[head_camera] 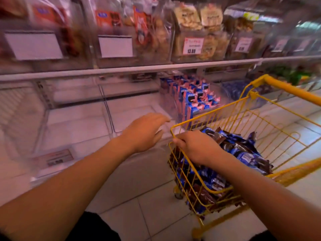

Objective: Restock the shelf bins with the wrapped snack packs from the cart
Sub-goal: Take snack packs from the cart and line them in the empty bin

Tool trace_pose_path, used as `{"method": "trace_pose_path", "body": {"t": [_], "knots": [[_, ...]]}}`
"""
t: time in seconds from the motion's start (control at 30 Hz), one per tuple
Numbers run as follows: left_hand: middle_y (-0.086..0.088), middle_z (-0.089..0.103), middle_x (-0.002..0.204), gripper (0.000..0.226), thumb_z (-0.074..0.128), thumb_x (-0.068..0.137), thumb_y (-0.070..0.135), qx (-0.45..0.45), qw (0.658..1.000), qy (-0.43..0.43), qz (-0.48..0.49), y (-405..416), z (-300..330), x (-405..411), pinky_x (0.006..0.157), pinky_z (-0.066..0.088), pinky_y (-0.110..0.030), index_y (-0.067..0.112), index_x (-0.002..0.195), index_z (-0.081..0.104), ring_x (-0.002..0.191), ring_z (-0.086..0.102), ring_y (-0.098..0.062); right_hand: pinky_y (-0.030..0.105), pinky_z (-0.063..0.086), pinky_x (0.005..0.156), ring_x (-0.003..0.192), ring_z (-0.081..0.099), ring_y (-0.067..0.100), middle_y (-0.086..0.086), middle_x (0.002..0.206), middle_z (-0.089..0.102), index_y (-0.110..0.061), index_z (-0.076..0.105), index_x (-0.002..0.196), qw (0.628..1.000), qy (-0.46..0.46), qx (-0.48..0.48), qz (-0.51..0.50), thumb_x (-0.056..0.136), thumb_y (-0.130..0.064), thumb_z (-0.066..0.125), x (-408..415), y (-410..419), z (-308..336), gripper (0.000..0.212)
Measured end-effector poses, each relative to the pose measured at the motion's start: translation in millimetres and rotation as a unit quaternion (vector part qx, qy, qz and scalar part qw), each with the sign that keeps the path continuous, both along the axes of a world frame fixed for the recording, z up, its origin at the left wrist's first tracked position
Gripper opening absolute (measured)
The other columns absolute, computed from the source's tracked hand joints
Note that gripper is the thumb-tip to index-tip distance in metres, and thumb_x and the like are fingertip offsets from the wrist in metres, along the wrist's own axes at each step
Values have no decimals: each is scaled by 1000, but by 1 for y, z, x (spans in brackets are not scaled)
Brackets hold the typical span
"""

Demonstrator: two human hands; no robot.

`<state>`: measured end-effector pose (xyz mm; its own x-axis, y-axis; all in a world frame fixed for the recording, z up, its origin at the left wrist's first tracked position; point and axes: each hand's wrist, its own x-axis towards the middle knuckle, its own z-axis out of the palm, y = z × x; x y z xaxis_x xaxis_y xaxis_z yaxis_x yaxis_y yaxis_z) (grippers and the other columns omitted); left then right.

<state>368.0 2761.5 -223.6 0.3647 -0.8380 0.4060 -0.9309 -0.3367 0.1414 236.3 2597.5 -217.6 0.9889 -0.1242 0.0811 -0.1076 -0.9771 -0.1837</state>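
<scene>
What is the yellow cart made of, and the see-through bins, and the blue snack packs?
Cart: thin metal wire, likely yellow-painted, an open grid.
Bins: clear hard plastic, probably; the shelf shows through the walls.
Snack packs: shiny, crinkled plastic wrapper, it seems.

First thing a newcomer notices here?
The yellow wire cart at right, heaped with blue wrapped snack packs; the right hand grips its near rim. The left hand reaches, fingers spread, toward a clear shelf bin beside one holding blue-and-pink packs.
</scene>
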Motion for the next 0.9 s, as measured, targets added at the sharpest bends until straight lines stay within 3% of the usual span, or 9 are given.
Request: {"method": "trace_pose_path", "body": {"t": [0.1,0.23,0.3,0.4,0.47,0.6,0.73,0.83,0.9], "knots": [[-5,56,136,49,63,90,35,-5,993,-49,107,15,20,28,97,46,-39,18,134,52,122,52,-26,40,49,85,104,60,28,6,109,64,-23,61,105,991,-124,-22,47,96,-46,54,32,2,25,26],[-3,65,113,34,58,94,39,129,977,21,170,20,13,42,82,54,-40,24,124,56,98,63,-24,43,45,103,128,50,25,3,141,51,-23,48,139,990,26,-108,89,91,-44,65,93,13,39,56],[-5,65,96,17,57,96,27,178,968,22,175,16,6,44,72,54,-36,21,111,62,82,62,-23,40,48,96,122,54,27,6,136,55,-21,55,132,985,98,-123,67,93,-43,64,114,13,29,46],[-5,56,83,10,60,92,16,189,966,-8,174,12,1,53,62,45,-34,18,101,62,72,56,-23,32,42,74,104,61,30,10,115,64,-22,69,108,988,98,-108,53,96,-39,60,129,11,13,23],[-3,50,80,15,64,88,13,181,970,-4,163,13,-4,58,62,44,-34,19,101,60,71,53,-23,34,43,72,98,62,29,8,108,65,-25,70,101,989,87,-109,57,96,-40,59,132,11,9,20],[-2,62,89,15,65,89,20,135,980,22,146,19,-4,65,67,55,-36,23,102,58,75,58,-21,41,51,76,89,61,25,1,95,64,-26,65,92,992,57,-90,63,97,-42,56,126,9,15,19],[4,64,84,18,62,92,42,93,985,77,121,28,7,65,70,55,-38,25,99,63,74,60,-15,35,44,67,84,59,21,-4,84,60,-26,61,85,993,33,-71,84,96,-40,58,116,9,26,18],[3,64,83,9,62,93,33,76,987,74,117,33,6,54,69,55,-38,24,94,64,72,58,-14,40,51,80,99,58,23,0,101,61,-22,61,101,996,-16,-47,69,91,-37,66,102,14,23,18],[0,65,87,6,58,96,26,74,987,72,122,32,3,47,69,55,-38,22,95,62,74,60,-18,41,50,88,113,49,26,5,121,49,-18,49,121,988,-67,-137,-9,77,-39,80,89,11,15,58]]}}
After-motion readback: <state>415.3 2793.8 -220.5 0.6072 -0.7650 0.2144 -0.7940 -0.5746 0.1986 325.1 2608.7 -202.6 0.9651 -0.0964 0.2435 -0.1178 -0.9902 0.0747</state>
